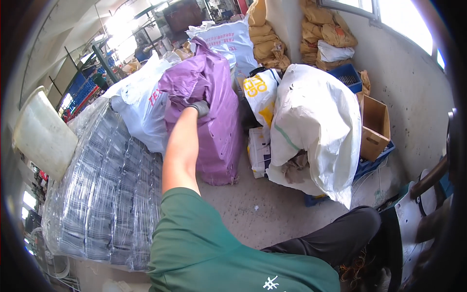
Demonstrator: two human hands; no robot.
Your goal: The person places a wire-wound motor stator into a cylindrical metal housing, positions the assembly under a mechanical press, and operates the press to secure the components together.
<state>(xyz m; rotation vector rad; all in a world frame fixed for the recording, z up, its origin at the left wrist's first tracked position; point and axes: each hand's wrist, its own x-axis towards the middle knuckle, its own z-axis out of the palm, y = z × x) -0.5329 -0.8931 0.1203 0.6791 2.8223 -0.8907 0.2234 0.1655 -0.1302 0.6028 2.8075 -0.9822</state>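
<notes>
My left hand (pixel 201 108), in a grey glove, is stretched far forward with its fingers closed on the folds of a large purple woven sack (pixel 216 141). The sack stands upright on the floor, its top bunched and creased. Part of my fingers is lost in the folds. Close on its left is a white plastic sack (pixel 141 107) with red print. Right of the purple sack stands a smaller white and yellow bag (pixel 261 97). I cannot make out my right hand. My dark trouser leg (pixel 331 233) is bent at the lower right.
A plastic-wrapped stack of grey parts (pixel 107 194) fills the left, beneath a whitish tub (pixel 44 134). A big white woven sack (pixel 316 121) bulges at right, beside a cardboard box (pixel 374 126) and a blue crate (pixel 348 78). Machinery (pixel 413 219) stands lower right; brown sacks (pixel 265 41) behind.
</notes>
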